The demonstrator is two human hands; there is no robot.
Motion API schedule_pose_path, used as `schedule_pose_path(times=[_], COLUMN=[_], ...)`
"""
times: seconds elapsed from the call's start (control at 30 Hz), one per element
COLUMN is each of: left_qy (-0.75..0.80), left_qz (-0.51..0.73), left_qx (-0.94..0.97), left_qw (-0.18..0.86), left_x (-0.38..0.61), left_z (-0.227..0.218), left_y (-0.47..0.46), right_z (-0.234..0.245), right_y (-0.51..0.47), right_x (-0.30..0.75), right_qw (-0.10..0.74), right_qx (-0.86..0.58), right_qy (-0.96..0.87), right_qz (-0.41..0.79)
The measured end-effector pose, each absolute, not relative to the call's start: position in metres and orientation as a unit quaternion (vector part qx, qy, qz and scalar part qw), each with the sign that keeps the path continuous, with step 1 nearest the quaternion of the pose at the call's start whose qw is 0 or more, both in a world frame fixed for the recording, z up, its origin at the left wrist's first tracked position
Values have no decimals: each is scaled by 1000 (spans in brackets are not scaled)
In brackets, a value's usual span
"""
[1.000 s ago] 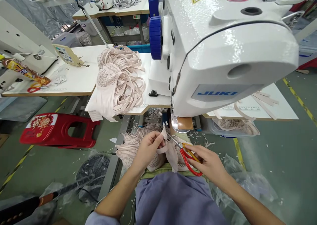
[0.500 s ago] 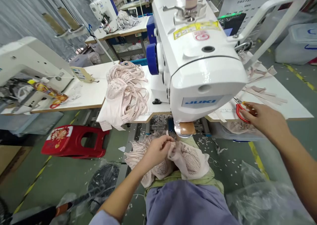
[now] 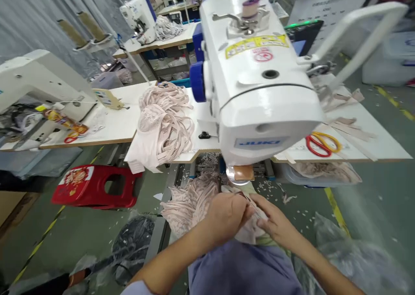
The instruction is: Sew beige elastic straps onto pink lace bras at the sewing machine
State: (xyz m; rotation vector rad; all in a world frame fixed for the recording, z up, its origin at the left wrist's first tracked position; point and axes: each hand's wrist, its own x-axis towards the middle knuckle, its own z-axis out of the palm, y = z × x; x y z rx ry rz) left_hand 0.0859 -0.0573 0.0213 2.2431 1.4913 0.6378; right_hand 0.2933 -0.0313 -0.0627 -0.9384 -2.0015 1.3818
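Observation:
Both hands meet over my lap below the white JUKI sewing machine point(image 3: 259, 91). My left hand point(image 3: 227, 215) is closed on a pale pink lace garment point(image 3: 246, 232). My right hand point(image 3: 275, 226) pinches the same garment from the right, fingers pressed together. More pink lace pieces point(image 3: 188, 200) hang to the left of my hands. The red and yellow scissors point(image 3: 320, 142) lie on the white table point(image 3: 382, 145) to the right of the machine, with no hand on them.
A pile of pink straps and lace point(image 3: 162, 122) sits on the table left of the machine. A red plastic stool point(image 3: 94, 187) stands on the floor at left. Other sewing machines point(image 3: 35, 78) fill the left and back. Plastic bags point(image 3: 350, 256) lie at right.
My right hand put the scissors down on the table and came back to the garment in my lap. My left hand kept hold of the garment.

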Motion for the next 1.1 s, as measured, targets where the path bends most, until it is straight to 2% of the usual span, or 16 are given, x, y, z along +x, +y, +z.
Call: schedule_pose_path(times=[0.07,0.13,0.23,0.3,0.37,0.47,0.57,0.73,1.1], left_qy=[521,556,604,629,652,650,621,637,639], left_qz=[278,333,390,401,394,350,307,297,265], left_qx=[789,725,599,551,557,644,715,705,721], left_qw=[171,234,352,374,331,199,101,100,45], left_x=[96,105,112,112,106,92,82,79,79], left_z=[28,37,45,45,41,36,36,40,51], left_y=[-59,-57,-55,-53,-52,-50,-46,-42,-38], right_z=[-47,-26,9,27,38,40,36,37,57], right_y=[-34,-28,-15,-5,8,34,58,80,92], right_x=[275,264,254,251,251,250,247,240,234], right_qw=[316,361,403,413,404,363,343,343,274], right_qx=[-353,-362,-406,-443,-474,-494,-474,-437,-414], right_qy=[-628,-528,-491,-517,-563,-640,-683,-714,-768], right_qz=[617,678,657,604,543,463,437,427,405])
